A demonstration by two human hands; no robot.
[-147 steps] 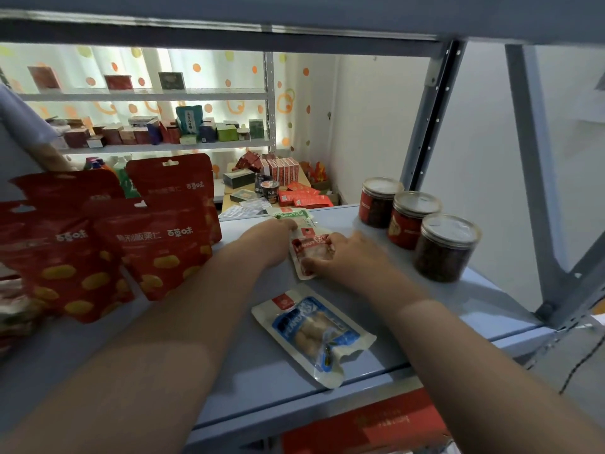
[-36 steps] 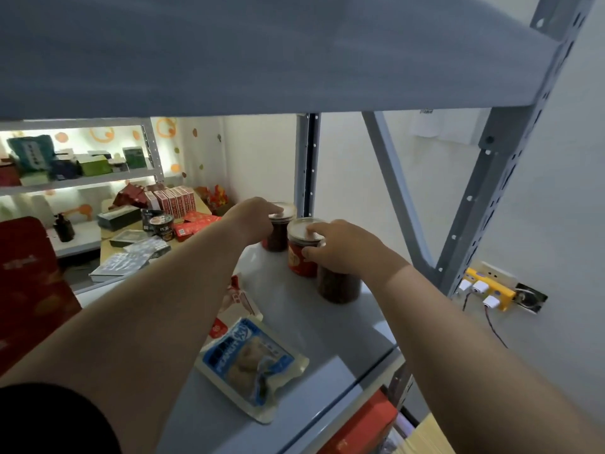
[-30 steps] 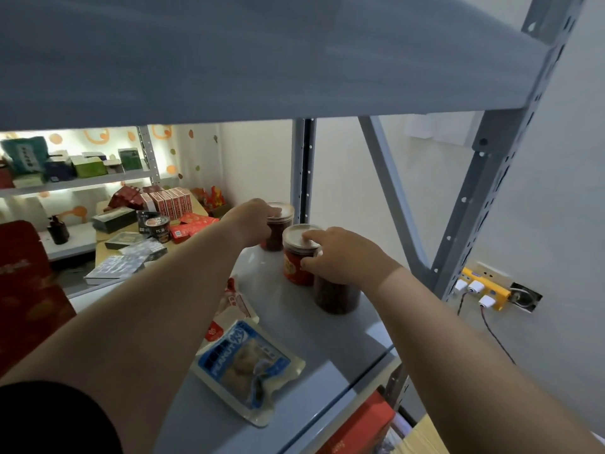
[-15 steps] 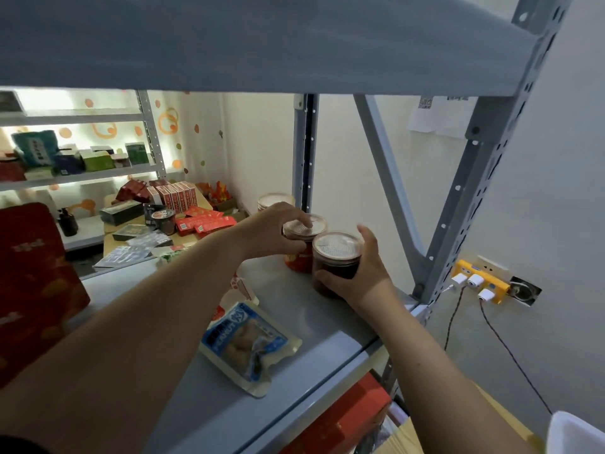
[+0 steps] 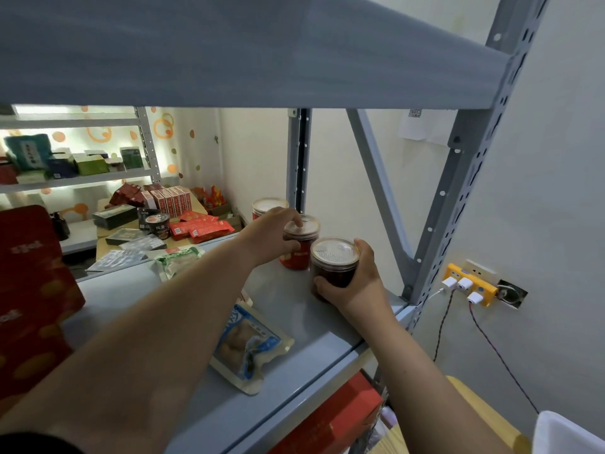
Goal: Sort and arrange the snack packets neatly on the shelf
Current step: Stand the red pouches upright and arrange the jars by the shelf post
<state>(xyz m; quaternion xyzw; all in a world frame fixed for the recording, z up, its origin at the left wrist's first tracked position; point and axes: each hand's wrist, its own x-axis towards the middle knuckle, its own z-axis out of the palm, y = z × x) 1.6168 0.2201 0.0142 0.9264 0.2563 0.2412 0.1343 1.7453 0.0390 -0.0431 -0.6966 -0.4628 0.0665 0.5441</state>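
Shelf: grey metal board [image 5: 284, 299] carrying all the snacks; the upper board [image 5: 229, 50] fills the top of the view.
Left hand: left hand [image 5: 268, 237] is curled over the middle jar [image 5: 299, 257], fingertips on the clear lid and thumb against the red side.
Right hand: right hand [image 5: 353, 286] is wrapped round the near jar [image 5: 334, 258] from the front. The thumb is low on its left and the fingers reach up its right side to the lid rim.
Jars: both jars stand upright at the shelf's right end, close together; I cannot tell whether they touch. The far jar [image 5: 266, 204] sits toward the back right corner, and only its lid and a strip of red show behind the left hand.
Blue snack packet: blue snack packet [image 5: 248, 345] lies flat near the front edge, its left side covered by the left forearm.
Green packet: green packet [image 5: 178, 260] lies by the back edge, its print too blurred to read.
Hidden bit: a pale sliver [image 5: 245, 298] shows just above the blue packet beside the forearm; I cannot tell what it is.
Red pouches: red pouches [image 5: 29, 290] stand at the shelf's left end, cut off by the frame.
Below: a red box [image 5: 334, 417] lies under the front edge, partly hidden.
Wall: a yellow socket adapter [image 5: 468, 285] with white plugs.
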